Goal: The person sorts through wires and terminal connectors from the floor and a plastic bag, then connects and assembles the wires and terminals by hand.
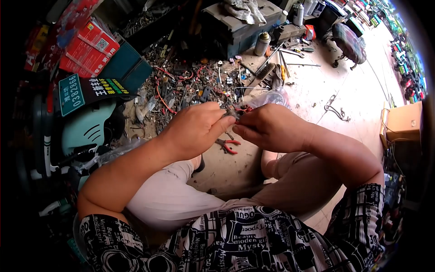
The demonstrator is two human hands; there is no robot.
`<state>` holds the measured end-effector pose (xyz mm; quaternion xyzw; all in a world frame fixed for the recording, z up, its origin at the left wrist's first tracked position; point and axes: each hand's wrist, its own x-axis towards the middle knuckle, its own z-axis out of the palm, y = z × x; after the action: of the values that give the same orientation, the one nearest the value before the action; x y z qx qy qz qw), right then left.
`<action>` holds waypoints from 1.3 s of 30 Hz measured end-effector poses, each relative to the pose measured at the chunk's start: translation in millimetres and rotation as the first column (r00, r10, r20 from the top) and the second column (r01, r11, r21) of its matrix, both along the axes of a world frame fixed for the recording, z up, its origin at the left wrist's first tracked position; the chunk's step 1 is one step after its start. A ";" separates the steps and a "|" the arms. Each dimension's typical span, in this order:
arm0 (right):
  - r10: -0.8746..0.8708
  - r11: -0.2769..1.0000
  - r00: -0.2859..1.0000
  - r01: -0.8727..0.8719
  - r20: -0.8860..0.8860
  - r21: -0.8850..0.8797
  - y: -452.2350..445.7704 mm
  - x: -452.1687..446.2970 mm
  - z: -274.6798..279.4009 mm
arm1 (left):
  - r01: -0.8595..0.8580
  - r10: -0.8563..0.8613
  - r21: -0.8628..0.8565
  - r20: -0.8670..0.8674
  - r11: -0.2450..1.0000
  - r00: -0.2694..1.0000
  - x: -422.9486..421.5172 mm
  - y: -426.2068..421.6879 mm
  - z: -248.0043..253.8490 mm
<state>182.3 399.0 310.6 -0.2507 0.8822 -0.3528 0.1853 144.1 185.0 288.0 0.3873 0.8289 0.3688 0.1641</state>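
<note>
My left hand (194,130) and my right hand (274,128) meet in front of me, above the floor between my legs. The fingers of both are closed in a pinch, and the fingertips nearly touch. Something small and dark shows between them, too hidden to name. A bit of red lies by the right knuckles; I cannot tell whether it belongs to the held thing. Just below the hands, red-handled pliers (232,146) lie on the floor. Beyond my right hand is a clear plastic bag (275,97).
A heap of small parts and wires (181,84) covers the floor ahead. Behind it stand a toolbox (217,20) and a spray can (262,44). A brush (264,75) and screwdrivers lie right of the heap. A red carton (93,50) is at left, a wooden box (403,123) at right.
</note>
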 end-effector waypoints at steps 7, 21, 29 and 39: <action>0.054 0.997 0.988 -0.045 -0.146 0.066 -3.5 2.5 -6.6 | 0.007 -0.006 0.032 -0.045 0.999 0.999 -1.0 -2.1 2.8; 0.146 0.983 0.977 -0.161 -0.158 -0.087 14.1 17.7 -0.6 | 0.195 -0.167 -0.122 0.210 0.973 0.963 10.4 14.2 26.8; 0.313 0.944 0.950 -0.312 -0.010 -0.111 18.2 33.6 24.2 | 0.424 -0.419 0.072 0.361 0.903 0.833 12.1 1.8 34.0; 0.361 0.911 0.931 -0.365 -0.058 -0.191 41.1 30.4 20.6 | 0.399 -0.419 0.130 0.293 0.908 0.859 8.0 -8.0 47.6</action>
<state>212.7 440.1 331.2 -0.4312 0.7826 -0.3957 0.2123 152.1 176.9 335.5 0.4957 0.6783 0.4093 0.3558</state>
